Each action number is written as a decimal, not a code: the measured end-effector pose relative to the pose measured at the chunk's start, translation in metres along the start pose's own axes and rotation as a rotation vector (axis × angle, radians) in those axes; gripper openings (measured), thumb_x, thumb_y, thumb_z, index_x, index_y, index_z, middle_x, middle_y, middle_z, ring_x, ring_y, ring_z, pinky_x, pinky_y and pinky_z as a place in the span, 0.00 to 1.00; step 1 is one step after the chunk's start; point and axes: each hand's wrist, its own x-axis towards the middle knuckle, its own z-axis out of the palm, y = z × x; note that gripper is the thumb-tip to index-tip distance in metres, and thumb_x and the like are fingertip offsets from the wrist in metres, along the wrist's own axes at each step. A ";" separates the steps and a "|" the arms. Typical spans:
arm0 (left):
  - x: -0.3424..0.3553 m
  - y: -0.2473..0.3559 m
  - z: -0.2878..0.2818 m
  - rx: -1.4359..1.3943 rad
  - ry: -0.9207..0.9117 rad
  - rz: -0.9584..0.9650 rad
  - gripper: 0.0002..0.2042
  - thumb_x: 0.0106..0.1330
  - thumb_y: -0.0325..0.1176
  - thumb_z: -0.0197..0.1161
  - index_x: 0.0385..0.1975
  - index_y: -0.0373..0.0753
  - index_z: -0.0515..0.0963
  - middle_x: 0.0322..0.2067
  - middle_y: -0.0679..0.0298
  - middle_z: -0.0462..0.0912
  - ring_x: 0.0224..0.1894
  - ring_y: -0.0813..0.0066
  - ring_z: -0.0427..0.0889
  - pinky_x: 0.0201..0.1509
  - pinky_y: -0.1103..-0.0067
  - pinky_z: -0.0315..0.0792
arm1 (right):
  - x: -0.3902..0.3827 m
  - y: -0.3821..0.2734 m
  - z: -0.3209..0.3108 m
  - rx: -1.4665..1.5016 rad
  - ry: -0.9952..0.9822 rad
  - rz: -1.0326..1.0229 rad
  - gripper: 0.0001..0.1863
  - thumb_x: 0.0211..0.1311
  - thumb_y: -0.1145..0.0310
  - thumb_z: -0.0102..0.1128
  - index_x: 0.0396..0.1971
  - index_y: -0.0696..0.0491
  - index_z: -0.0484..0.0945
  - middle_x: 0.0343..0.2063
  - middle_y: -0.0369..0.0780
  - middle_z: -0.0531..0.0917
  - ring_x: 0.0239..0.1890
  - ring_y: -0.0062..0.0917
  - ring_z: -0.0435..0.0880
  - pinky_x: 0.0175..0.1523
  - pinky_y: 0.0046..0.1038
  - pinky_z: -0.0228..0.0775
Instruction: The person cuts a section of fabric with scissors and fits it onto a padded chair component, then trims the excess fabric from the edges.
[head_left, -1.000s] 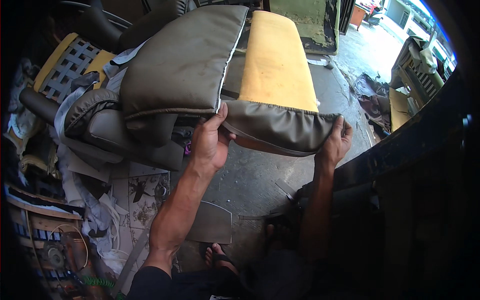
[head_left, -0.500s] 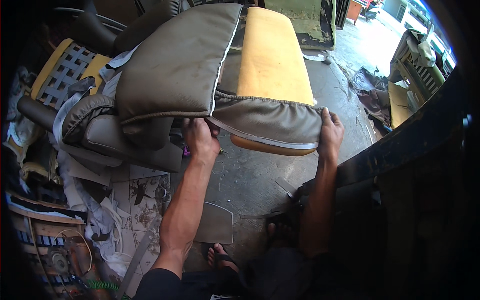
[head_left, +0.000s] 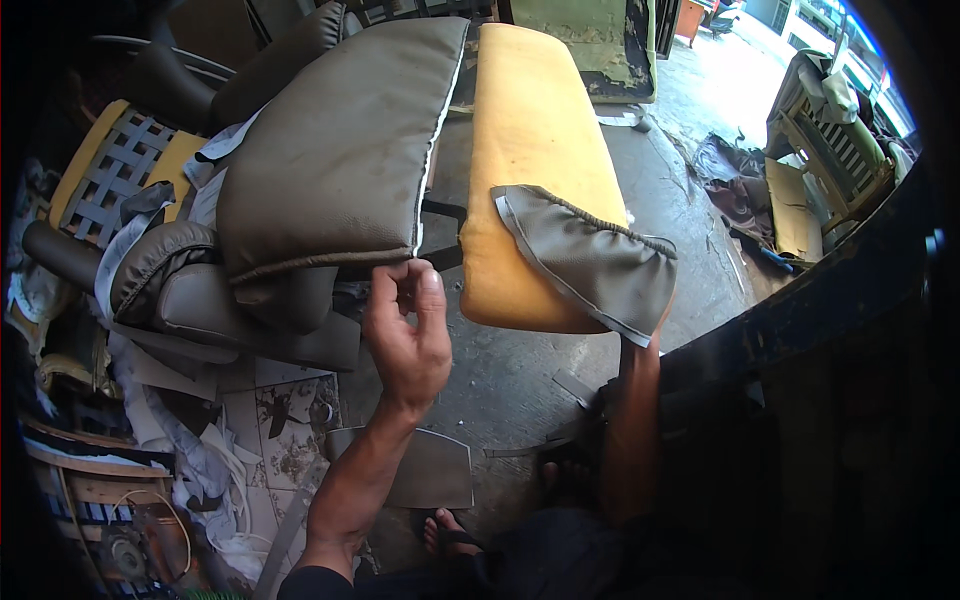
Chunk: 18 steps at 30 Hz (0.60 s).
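A padded backrest (head_left: 340, 150) in grey-brown leatherette with a white seam edge stands in front of me. Beneath its lower right corner is my left hand (head_left: 412, 335), fingers curled and thumb tip close to them; what lies in this pinch, if anything, is too small to make out. To its right is a yellow foam-covered section (head_left: 540, 130). Across the lower part of that section slants a loose leatherette panel (head_left: 590, 250) with a gathered edge and pale trim. My right hand (head_left: 660, 325) holds the panel's right end, its fingers mostly hidden behind the material.
On the left are a webbed yellow seat frame (head_left: 135, 150), a grey-brown armrest (head_left: 230, 285) and heaped cloth scraps (head_left: 200, 470). A flat leatherette piece (head_left: 430, 470) lies on the floor by my foot. A dark beam (head_left: 790, 290) runs along the right.
The panel's left end has come away from the backrest corner and folded right over the foam. My right hand has moved down behind the panel; more of my left hand shows below the corner.
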 end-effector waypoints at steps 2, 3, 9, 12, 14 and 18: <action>-0.001 0.028 0.001 0.309 -0.036 0.292 0.03 0.69 0.26 0.58 0.38 0.34 0.74 0.31 0.64 0.75 0.32 0.76 0.74 0.38 0.79 0.71 | -0.006 -0.020 0.015 -0.125 -0.014 -0.035 0.09 0.72 0.73 0.48 0.43 0.58 0.78 0.33 0.35 0.81 0.31 0.15 0.79 0.36 0.17 0.74; -0.002 0.036 0.006 0.335 -0.112 0.446 0.05 0.67 0.26 0.59 0.39 0.34 0.75 0.33 0.62 0.76 0.34 0.71 0.76 0.41 0.76 0.72 | -0.009 -0.030 0.008 -0.238 -0.084 -0.078 0.08 0.72 0.73 0.48 0.44 0.58 0.76 0.33 0.35 0.81 0.32 0.15 0.79 0.36 0.17 0.74; -0.002 0.082 0.009 0.397 -0.716 0.668 0.29 0.61 0.44 0.68 0.61 0.40 0.71 0.62 0.52 0.69 0.66 0.49 0.65 0.68 0.59 0.62 | -0.093 -0.092 0.036 -0.249 -0.037 0.037 0.07 0.69 0.72 0.55 0.43 0.59 0.75 0.35 0.40 0.81 0.35 0.20 0.80 0.41 0.23 0.74; -0.007 0.090 0.013 0.397 -1.014 0.612 0.45 0.57 0.58 0.67 0.71 0.41 0.57 0.68 0.53 0.63 0.71 0.52 0.61 0.73 0.52 0.52 | -0.126 -0.153 0.075 -0.531 -0.469 -0.388 0.11 0.59 0.76 0.66 0.41 0.58 0.81 0.29 0.42 0.82 0.32 0.25 0.84 0.38 0.26 0.74; -0.008 0.091 0.004 0.324 -1.312 0.292 0.49 0.54 0.57 0.71 0.71 0.36 0.56 0.66 0.50 0.64 0.68 0.50 0.65 0.72 0.56 0.56 | -0.125 -0.183 0.081 -0.545 -0.769 -0.236 0.13 0.53 0.78 0.70 0.40 0.57 0.83 0.24 0.42 0.82 0.27 0.32 0.85 0.34 0.27 0.75; -0.030 0.078 -0.029 0.122 -0.939 0.176 0.48 0.51 0.49 0.78 0.67 0.33 0.59 0.58 0.45 0.74 0.58 0.55 0.78 0.61 0.72 0.73 | -0.099 -0.223 0.123 -0.538 -0.881 0.072 0.12 0.53 0.80 0.70 0.39 0.58 0.82 0.28 0.40 0.86 0.29 0.22 0.85 0.35 0.22 0.75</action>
